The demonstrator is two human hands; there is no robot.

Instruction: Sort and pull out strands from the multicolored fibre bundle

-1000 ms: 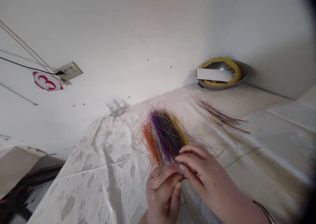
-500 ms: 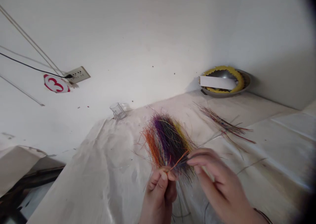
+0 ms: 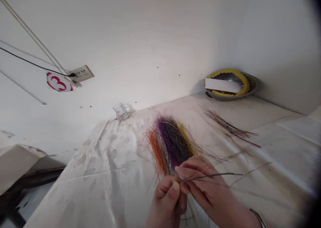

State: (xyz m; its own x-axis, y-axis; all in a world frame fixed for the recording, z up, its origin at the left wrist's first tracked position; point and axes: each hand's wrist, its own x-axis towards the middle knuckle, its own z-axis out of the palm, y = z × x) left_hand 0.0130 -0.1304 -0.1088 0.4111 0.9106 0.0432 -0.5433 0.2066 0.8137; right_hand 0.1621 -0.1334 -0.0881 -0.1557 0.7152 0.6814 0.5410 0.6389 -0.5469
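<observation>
My left hand [image 3: 170,196] is closed, its thumb and forefinger pinching several thin orange and dark strands [image 3: 213,176] that look like wire. The strands run out to the right, across the front of my right hand [image 3: 208,187]. Close against the left fingertips, the right thumb and fingers are bent around the same strands; the exact contact is partly hidden. Just beyond both hands lies a spread bundle of fine coloured strands [image 3: 175,137], orange at the left, purple and dark in the middle, yellow at the right. Its near end is covered by my hands.
A smaller strand bundle [image 3: 229,127] lies to the right on the pale sheet-covered table [image 3: 100,187]. A clear glass mug [image 3: 121,111] stands by the wall. In the back corner, a metal bowl [image 3: 252,84] holds a yellow ring and a white strip. A wall socket [image 3: 82,74] has a cable plugged in.
My right hand has moved left and in close to the left fingertips. The strands, which pointed up and right before, now extend rightward across the right hand. The left hand keeps its pinch.
</observation>
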